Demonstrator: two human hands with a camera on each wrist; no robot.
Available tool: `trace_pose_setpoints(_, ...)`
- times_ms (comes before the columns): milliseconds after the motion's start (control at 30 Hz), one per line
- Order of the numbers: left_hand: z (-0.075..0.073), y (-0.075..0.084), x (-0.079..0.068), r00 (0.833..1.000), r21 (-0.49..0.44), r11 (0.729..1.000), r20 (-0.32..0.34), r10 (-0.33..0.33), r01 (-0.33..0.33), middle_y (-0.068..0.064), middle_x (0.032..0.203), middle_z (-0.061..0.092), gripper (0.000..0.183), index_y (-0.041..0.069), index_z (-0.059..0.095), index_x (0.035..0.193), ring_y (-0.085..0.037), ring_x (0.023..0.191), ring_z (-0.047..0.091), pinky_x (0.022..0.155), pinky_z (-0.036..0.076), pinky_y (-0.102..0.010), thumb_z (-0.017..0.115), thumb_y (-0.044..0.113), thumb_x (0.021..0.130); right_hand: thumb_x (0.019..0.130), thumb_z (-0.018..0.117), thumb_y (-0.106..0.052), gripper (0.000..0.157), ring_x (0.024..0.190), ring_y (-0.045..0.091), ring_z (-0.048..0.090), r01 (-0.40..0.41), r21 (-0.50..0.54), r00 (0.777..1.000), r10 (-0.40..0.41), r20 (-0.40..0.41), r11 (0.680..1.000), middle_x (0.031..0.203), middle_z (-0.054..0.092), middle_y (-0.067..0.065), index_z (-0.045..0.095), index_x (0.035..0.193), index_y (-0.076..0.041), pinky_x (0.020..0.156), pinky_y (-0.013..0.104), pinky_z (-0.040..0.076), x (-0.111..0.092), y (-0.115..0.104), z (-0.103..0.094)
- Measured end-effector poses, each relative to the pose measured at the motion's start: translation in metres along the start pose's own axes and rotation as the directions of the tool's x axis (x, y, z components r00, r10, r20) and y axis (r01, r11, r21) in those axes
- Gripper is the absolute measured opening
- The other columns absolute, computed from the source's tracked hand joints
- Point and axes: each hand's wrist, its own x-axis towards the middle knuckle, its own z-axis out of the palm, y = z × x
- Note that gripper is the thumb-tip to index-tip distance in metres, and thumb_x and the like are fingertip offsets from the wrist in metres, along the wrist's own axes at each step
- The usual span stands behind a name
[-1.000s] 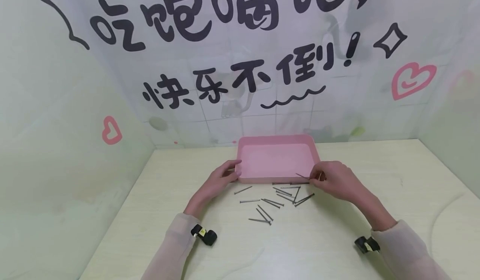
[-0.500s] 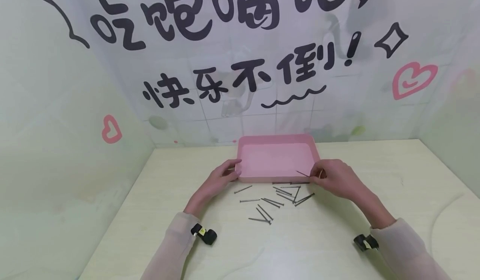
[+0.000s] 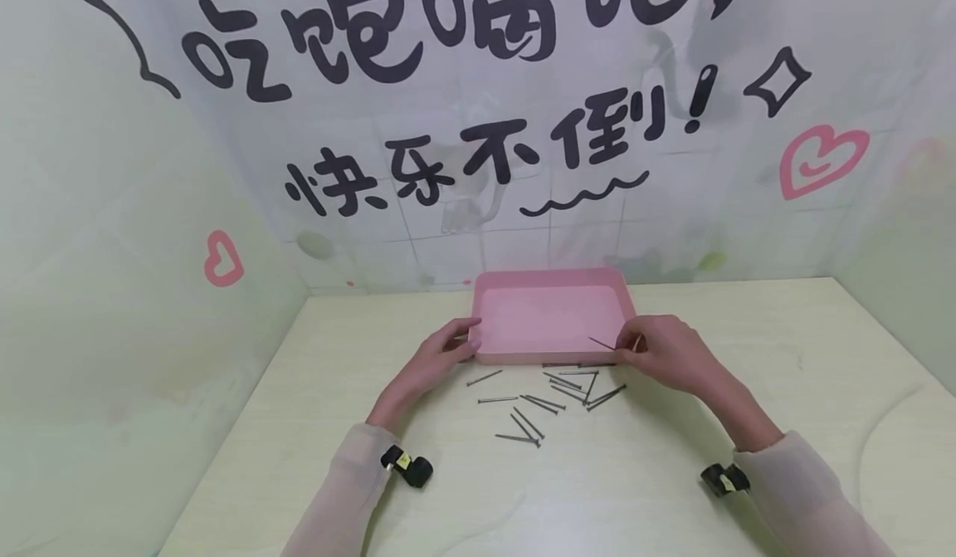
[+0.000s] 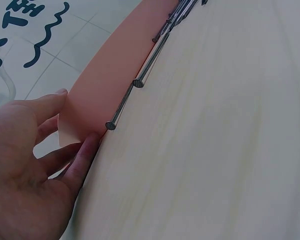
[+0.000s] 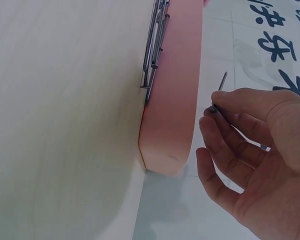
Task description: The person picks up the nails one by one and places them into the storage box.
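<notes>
Grey metal: one nail [image 5: 223, 81], pinched between thumb and fingers of the right hand [image 3: 666, 354] — caught close to its head, seemingly to leave the point free, jutting left of the hand over the pink tray [image 3: 548, 316]. Opposite, the left hand [image 3: 436, 356] clasps the tray's end, likely steadying it — and between the hands, nearer the person, loose nails [image 3: 543, 403] lie on the pale table [image 3: 635, 491]

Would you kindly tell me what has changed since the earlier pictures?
Very little: the right hand, pinching a nail, has shifted very slightly toward the back wall. Nothing was newly taken hold of or let go. The left hand at the left end of the pink tray and the loose nails stayed as they were.
</notes>
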Motion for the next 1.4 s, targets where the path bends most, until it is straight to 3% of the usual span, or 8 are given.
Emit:
trace_pose_setpoints(367,0.0008,0.0,0.0022,1.0,-0.001,1.0,0.01,0.019,-0.019,-0.011,0.155,0.052,0.051,0.025,0.05,0.153,-0.031,0.138,0.056,0.121,0.04,-0.053,0.062,0.037,0.104,0.091,0.077,-0.015,0.004,0.07,0.009,0.058,-0.019,0.023,1.0,0.019,0.016,1.0,0.079,0.07,-0.004,0.076,0.091,-0.011,0.059,0.026,0.047,0.0,0.0045,0.0023)
trace_pose_setpoints(900,-0.0001,-0.0003,-0.0004,1.0,-0.004,1.0,-0.009,-0.003,0.003,-0.01,0.156,0.052,0.05,0.024,0.05,0.153,-0.03,0.136,0.057,0.12,0.042,-0.052,0.062,0.034,0.105,0.09,0.076,-0.015,0.004,0.071,0.009,0.06,-0.032,0.027,0.999,0.032,0.014,0.999,0.079,0.071,-0.004,0.076,0.09,-0.012,0.06,0.028,0.048,0.005,0.0066,0.0035)
trace_pose_setpoints(1400,0.0005,0.0025,-0.0019,1.0,-0.009,1.0,-0.011,0.007,-0.007,-0.01,0.154,0.054,0.049,0.023,0.051,0.152,-0.028,0.133,0.06,0.118,0.044,-0.05,0.061,0.032,0.105,0.091,0.074,-0.013,0.004,0.071,0.01,0.062,-0.039,0.013,0.999,0.039,-0.02,0.999,0.079,0.072,-0.002,0.077,0.091,-0.011,0.059,0.028,0.049,0.0054,0.0098,0.0013)
